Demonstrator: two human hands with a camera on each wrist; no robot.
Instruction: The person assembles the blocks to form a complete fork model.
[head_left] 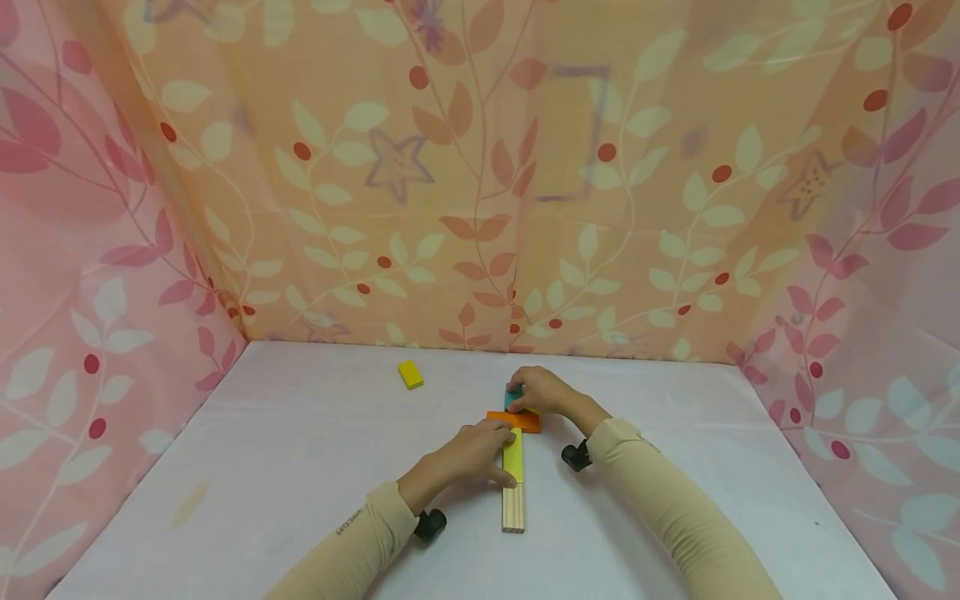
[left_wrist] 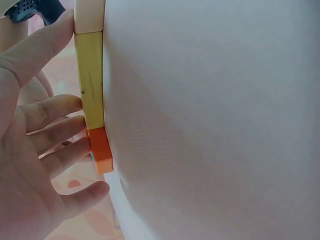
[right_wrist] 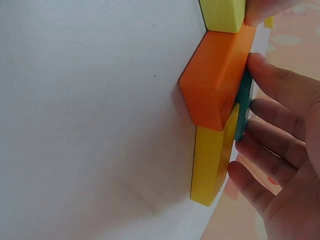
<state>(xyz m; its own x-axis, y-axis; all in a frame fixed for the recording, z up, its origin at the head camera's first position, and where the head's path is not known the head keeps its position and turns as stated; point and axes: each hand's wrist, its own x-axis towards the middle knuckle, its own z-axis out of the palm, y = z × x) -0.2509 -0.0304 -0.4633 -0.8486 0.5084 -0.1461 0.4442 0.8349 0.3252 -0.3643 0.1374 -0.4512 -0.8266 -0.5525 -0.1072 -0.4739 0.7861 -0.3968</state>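
With left hand [head_left: 472,452], touching lime block [head_left: 513,460]: thumb tip at joint with wood block [head_left: 513,510], fingers spread and nearly straight, reaching along lime block to orange block [head_left: 529,422]. With right hand [head_left: 546,390], touching teal block [head_left: 512,397] by thumb and fingertips, fanned out and slightly bent in right wrist view. Cannot tell whether pinching teal block or only pressing on it. Little finger close to yellow block [right_wrist: 206,162]; cannot tell if touching.

Lying on white cloth [head_left: 225,467], front to back: wood block at near end, then lime block, end to end in one straight line. Set crosswise at far end of lime block and touching it: orange block. Beyond orange block, side by side: teal block to left, yellow block to right, mostly hidden under right hand in head view. Farther back on left, well apart from group: second yellow block [head_left: 410,375], lying at a slant.

Wearing beige sleeves [head_left: 660,492], with black wrist device [head_left: 431,526] at left cuff, another at right [head_left: 576,456]. Around cloth at back and sides: leaf-print curtain [head_left: 645,250], orange-toned at back, pink at sides, marked with purple stars [head_left: 400,162].
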